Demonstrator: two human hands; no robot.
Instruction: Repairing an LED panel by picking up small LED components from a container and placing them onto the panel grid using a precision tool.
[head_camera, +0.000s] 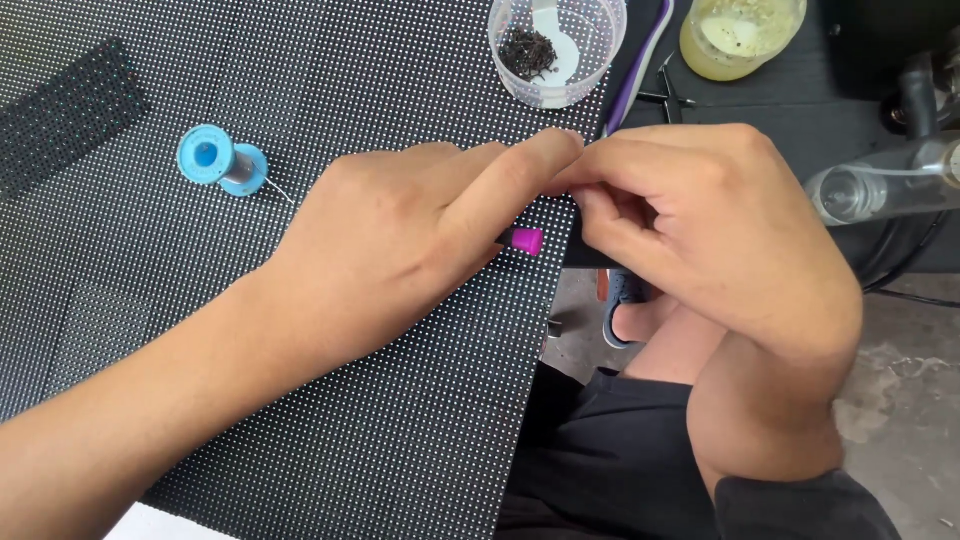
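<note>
My left hand lies on a black panel covered in a grid of small white dots, near its right edge. Its fingers are closed around a small tool with a magenta tip that sticks out under the palm. My right hand meets the left at the panel's edge, fingertips pinched together against the left index finger. What the right fingertips pinch is hidden.
A blue spool of thin wire rests on the panel at the left. A clear cup with dark bits stands at the top. Beyond it are a yellowish jar, a purple-edged tool and a clear bottle. My knees and the concrete floor show below.
</note>
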